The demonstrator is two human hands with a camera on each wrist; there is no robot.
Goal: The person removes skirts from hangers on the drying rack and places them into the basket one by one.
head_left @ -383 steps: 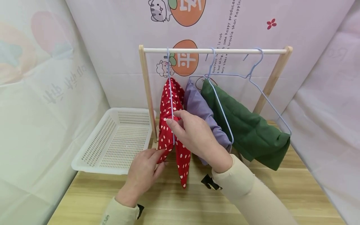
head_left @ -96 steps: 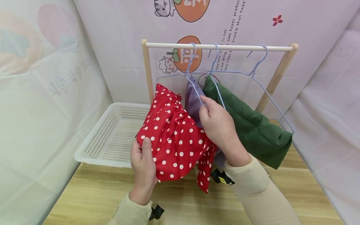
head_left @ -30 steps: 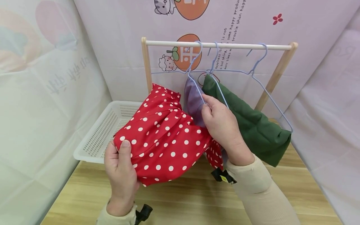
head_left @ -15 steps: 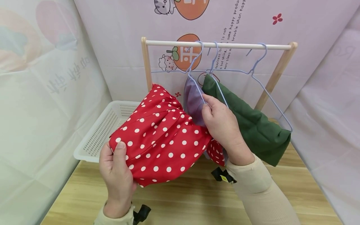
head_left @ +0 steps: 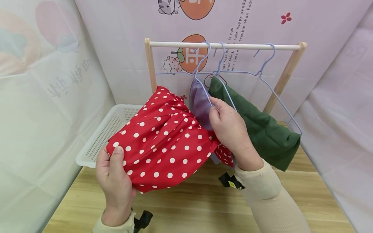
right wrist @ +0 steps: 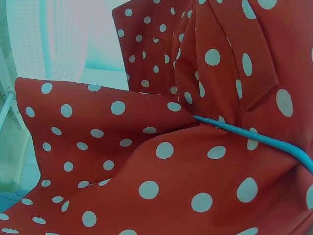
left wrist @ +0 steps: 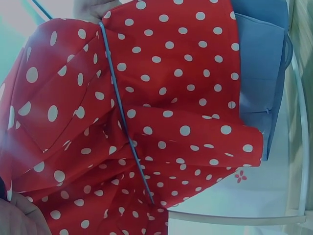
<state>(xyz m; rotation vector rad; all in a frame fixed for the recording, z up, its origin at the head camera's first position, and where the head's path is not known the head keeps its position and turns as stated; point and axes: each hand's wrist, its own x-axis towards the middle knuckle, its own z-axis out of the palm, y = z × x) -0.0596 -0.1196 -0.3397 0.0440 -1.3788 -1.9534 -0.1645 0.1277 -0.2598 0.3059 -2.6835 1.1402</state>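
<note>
A red garment with white dots [head_left: 163,136] lies over the lower bar of a blue wire hanger [left wrist: 123,108]; its exact kind cannot be told. My left hand [head_left: 115,181] pinches the garment's near left edge, thumb on top, and holds it spread toward the left. At the hanger's near corner, my right hand [head_left: 230,129] grips the wire, with dotted cloth just below it. The right wrist view shows the bar running under the folded cloth. That hanger hooks over the white rail [head_left: 247,47] of a small wooden rack.
On the same rail hang a purple cloth [head_left: 201,103] and a green folded garment [head_left: 256,123], each on a blue hanger. A white perforated basket [head_left: 100,129] stands at the left, partly hidden by the red garment. Everything stands on a wood-grain table [head_left: 186,210] between patterned cloth walls.
Earlier the dotted garment hung edge-on at the rail's left; its hanger has since turned and slid right. My left hand has moved left, spreading the cloth wider. My right hand has lately stayed put.
</note>
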